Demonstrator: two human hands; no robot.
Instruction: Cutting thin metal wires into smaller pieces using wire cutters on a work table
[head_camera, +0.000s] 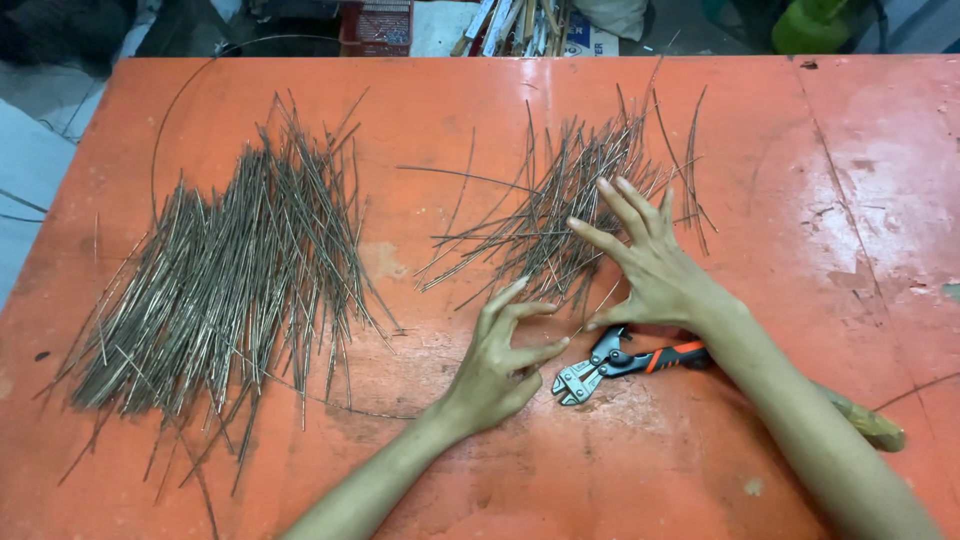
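- My right hand (655, 265) lies with fingers spread wide on the smaller wire pile (560, 215), mid-desk.
- My left hand (500, 360) hovers half-curled, holding nothing, beside the bolt cutters (625, 362).
- A larger wire pile (230, 270) lies on the orange desk (820, 170), left.

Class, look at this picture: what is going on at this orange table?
A person spreads both bare hands over the orange table. The right hand rests on the smaller pile of thin metal rods; the left hand hovers open just below it. A bigger pile lies to the left. A bolt cutter lies unheld between the hands.
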